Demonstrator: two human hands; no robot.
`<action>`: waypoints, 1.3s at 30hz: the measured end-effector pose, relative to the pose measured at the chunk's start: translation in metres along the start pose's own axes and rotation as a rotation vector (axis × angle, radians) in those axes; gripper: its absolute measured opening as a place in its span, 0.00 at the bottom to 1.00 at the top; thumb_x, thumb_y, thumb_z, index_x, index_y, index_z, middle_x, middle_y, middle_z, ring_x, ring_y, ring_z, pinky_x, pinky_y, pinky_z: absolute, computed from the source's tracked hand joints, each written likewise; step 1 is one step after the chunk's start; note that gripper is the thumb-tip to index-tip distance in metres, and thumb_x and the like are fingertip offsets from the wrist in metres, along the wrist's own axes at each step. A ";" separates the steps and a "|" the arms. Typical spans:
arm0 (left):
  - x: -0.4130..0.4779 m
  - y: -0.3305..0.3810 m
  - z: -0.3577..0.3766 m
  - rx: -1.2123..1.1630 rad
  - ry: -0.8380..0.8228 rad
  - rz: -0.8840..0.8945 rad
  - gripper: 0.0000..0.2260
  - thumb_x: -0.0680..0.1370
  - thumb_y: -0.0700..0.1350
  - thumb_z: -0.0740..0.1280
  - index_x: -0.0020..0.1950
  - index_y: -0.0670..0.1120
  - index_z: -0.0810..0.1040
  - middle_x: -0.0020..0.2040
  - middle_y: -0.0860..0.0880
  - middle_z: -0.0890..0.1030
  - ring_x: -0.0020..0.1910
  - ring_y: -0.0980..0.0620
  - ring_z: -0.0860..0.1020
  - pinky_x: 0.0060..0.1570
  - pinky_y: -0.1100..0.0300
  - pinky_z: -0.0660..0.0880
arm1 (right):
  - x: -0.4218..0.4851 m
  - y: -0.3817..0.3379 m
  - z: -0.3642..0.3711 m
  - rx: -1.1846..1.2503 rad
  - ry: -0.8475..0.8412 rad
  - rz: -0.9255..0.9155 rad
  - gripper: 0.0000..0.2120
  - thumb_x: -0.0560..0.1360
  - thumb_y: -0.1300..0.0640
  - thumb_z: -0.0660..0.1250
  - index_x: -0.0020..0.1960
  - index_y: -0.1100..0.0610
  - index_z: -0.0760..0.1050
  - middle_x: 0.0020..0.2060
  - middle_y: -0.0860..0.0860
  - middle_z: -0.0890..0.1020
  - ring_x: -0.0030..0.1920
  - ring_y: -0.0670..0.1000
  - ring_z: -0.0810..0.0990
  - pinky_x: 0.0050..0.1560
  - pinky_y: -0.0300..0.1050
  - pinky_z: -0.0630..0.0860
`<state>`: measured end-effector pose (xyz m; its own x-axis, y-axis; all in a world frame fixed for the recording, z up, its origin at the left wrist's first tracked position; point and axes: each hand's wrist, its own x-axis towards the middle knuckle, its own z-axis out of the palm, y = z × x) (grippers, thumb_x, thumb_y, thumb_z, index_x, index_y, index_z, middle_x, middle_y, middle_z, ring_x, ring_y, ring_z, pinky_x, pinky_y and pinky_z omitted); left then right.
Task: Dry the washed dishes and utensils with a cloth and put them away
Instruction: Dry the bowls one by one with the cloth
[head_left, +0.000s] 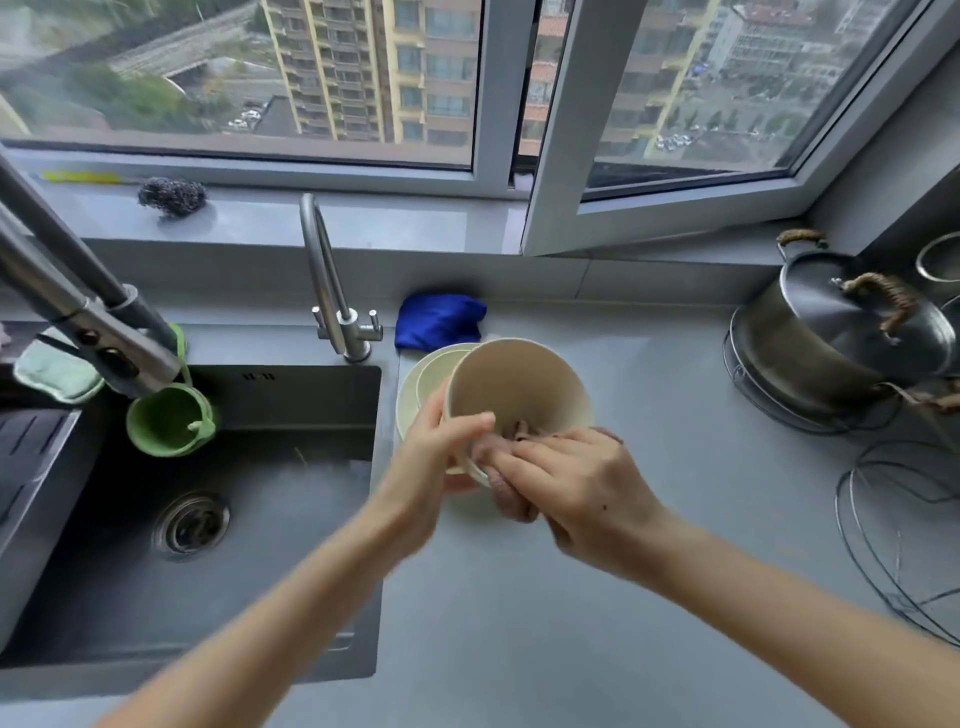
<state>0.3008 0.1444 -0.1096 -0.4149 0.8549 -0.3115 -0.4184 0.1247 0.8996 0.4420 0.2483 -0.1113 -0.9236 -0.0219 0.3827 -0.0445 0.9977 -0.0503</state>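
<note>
Both hands hold work above the smooth grey counter (519, 623). Left hand (431, 462) grips the round cream bowl (519, 384) by its rim. Right hand (587, 488) pinches a crumpled pinkish cloth (506, 491) over its near edge.

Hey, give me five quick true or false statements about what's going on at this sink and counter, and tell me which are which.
1. The left hand holds the cream bowl by its rim. True.
2. The right hand presses a bright blue cloth into the bowl. False: it holds a pinkish cloth; the blue cloth lies on the counter by the wall.
3. More cream dishes sit on the counter behind the bowl. True.
4. The lidded steel pot is in the sink. False: it stands on a wire rack at the right of the counter.
5. A steel scourer lies on the windowsill. True.
</note>
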 end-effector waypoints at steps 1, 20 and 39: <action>-0.001 -0.006 0.008 -0.069 0.121 0.034 0.17 0.66 0.44 0.63 0.53 0.43 0.76 0.36 0.42 0.79 0.34 0.48 0.78 0.36 0.55 0.73 | 0.003 -0.011 0.005 0.031 0.022 0.073 0.22 0.66 0.68 0.65 0.59 0.59 0.79 0.46 0.50 0.84 0.42 0.52 0.83 0.34 0.45 0.72; 0.017 -0.028 0.015 0.013 0.192 0.100 0.17 0.59 0.39 0.58 0.44 0.34 0.75 0.38 0.41 0.75 0.39 0.44 0.71 0.39 0.54 0.70 | -0.016 -0.024 0.023 0.184 0.006 0.137 0.27 0.65 0.69 0.64 0.64 0.61 0.76 0.54 0.52 0.83 0.47 0.53 0.83 0.38 0.46 0.78; 0.026 0.030 -0.022 0.178 -0.500 0.019 0.23 0.69 0.61 0.72 0.58 0.48 0.81 0.54 0.48 0.81 0.53 0.52 0.78 0.54 0.61 0.73 | 0.008 0.069 -0.057 1.794 -0.423 0.632 0.26 0.57 0.61 0.81 0.53 0.57 0.78 0.29 0.53 0.72 0.22 0.49 0.68 0.24 0.35 0.67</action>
<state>0.2600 0.1592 -0.0968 0.0336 0.9881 -0.1498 -0.2527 0.1534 0.9553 0.4535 0.3202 -0.0590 -0.9648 -0.0280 -0.2615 0.2552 -0.3390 -0.9055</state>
